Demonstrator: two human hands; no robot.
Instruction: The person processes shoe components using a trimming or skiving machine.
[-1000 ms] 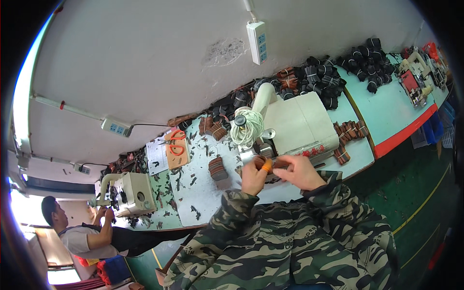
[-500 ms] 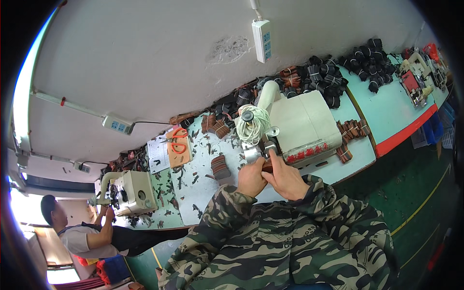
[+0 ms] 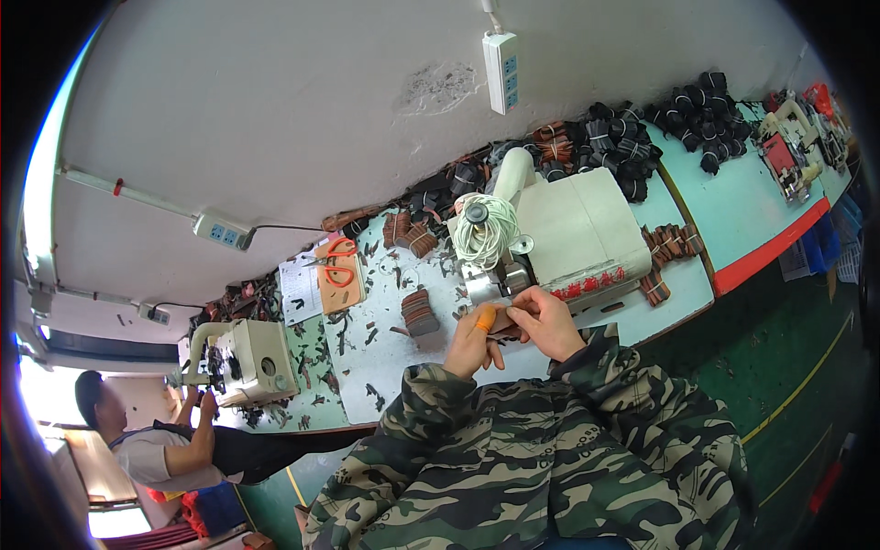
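My left hand [image 3: 469,345], with an orange cover on one finger, grips a small brown leather piece [image 3: 503,324]. My right hand [image 3: 553,328] pinches the same piece from the other side, and the fingers hide much of it. Both hands are just in front of the cream bench machine [image 3: 587,225], below its metal working parts [image 3: 500,280]. A coil of pale cord [image 3: 486,236] hangs on the machine. Left of my hands stands a stack of brown and dark leather pieces [image 3: 420,313].
Orange-handled scissors [image 3: 340,261] lie on a brown pad [image 3: 341,291] beside written paper [image 3: 300,289]. Dark scraps litter the table [image 3: 367,353]. Tied black bundles [image 3: 623,151] pile against the wall; brown bundles [image 3: 655,286] lie right. Another person [image 3: 165,445] works at a second machine [image 3: 261,362].
Both hands have drawn back from the machine's working parts toward me and moved slightly apart. The leather piece now shows between them, and the orange finger cover has come into sight.
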